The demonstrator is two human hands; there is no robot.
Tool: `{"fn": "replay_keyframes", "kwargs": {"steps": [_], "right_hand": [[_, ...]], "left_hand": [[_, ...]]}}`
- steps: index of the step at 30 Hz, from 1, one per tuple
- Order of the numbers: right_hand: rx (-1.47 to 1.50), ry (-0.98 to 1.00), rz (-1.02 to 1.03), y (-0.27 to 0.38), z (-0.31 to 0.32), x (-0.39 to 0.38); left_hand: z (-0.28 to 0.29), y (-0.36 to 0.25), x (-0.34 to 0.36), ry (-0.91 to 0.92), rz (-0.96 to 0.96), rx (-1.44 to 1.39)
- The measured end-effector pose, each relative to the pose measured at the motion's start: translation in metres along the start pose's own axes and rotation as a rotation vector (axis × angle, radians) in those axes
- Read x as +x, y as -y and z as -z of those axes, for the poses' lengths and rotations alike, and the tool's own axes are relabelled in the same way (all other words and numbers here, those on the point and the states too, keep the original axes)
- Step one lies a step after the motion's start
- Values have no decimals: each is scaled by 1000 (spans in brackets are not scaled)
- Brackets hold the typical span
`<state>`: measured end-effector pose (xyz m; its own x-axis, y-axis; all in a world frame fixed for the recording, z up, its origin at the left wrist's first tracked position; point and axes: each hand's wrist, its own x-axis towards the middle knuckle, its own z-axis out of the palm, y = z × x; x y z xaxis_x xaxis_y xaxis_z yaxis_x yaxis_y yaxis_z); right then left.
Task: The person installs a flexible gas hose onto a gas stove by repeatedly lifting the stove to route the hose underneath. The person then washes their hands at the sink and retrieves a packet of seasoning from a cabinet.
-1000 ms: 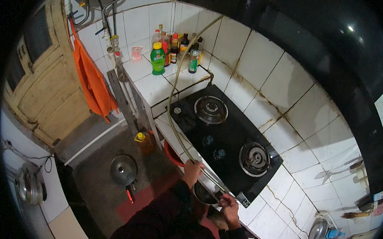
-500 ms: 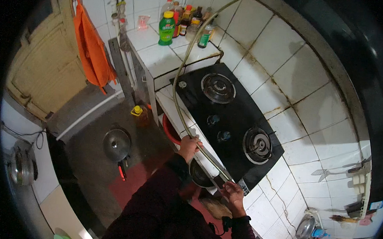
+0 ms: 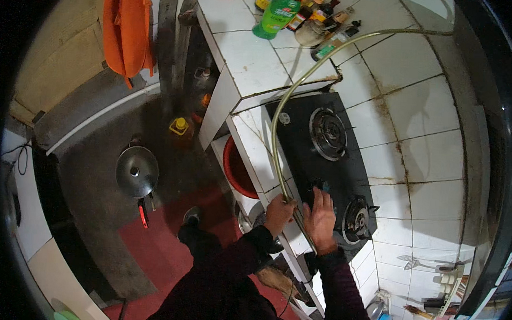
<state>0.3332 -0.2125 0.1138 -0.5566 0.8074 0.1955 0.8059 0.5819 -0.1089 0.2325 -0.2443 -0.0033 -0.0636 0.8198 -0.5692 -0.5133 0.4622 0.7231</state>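
Note:
A long yellowish hose arches from the wall at the upper right, past the stove's left end, down to the counter's front edge. My left hand is closed around it near that edge. My right hand lies over the front of the black gas stove, fingers stretched out and close together, tips by the knobs. Those fingers partly hide the knobs, so I cannot tell whether they touch. The hose's lower end runs beside my right wrist. Two burners flank the knobs.
Bottles stand on the raised tiled counter, a green one in front. Below, a red basin sits on a shelf. A lidded pan and a yellow-capped oil jug are on the floor. An orange cloth hangs at left.
My right hand has left the lower end of the hose and moved onto the stove front, its fingers straightened. My left hand still grips the hose. The whole view has shifted.

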Motion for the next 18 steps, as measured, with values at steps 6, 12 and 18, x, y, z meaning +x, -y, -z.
{"fn": "replay_keyframes", "kwargs": {"steps": [6,12,18], "right_hand": [[-174,90,97,10,-52,95],[-412,265,99,13,-74,148],[-468,310,143,12,-85,161]], "left_hand": [[-5,7,19,-218,-366,-56],[11,0,18,-121,-241,151],[25,-12,19,-146,-188,139]]}}
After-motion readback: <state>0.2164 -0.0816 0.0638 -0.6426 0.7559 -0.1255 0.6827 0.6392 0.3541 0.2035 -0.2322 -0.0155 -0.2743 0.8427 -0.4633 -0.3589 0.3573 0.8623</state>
